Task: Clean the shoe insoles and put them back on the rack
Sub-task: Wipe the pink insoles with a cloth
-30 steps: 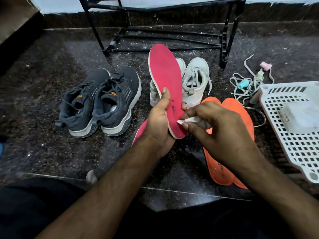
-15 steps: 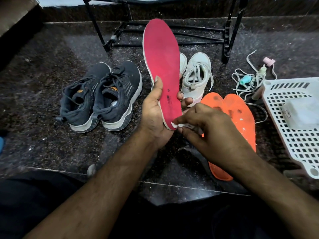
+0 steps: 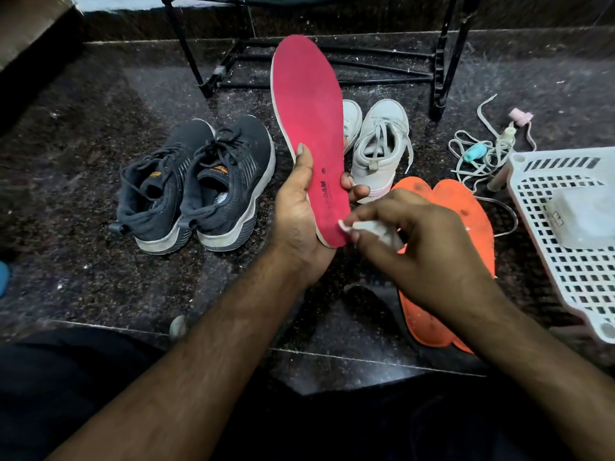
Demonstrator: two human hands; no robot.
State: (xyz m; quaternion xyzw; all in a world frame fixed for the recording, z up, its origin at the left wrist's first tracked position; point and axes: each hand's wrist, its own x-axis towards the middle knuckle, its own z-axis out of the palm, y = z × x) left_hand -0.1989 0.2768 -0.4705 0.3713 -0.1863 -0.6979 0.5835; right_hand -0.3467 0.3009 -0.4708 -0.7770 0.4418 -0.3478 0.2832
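Dark speckled floor (image 3: 83,194) lies under us. Our left hand (image 3: 299,214) grips the pink insole (image 3: 309,128) upright near the black rack (image 3: 439,61). Our right hand (image 3: 429,247) pinches a white wipe (image 3: 369,229) against its heel.

I have just one view, from the camera on the person's head. It looks forward and steeply down over both forearms to the dark stone floor (image 3: 100,201), close to the hands at mid-frame. Its wide angle bends the edges; the rack (image 3: 439,64) marks the far limit.
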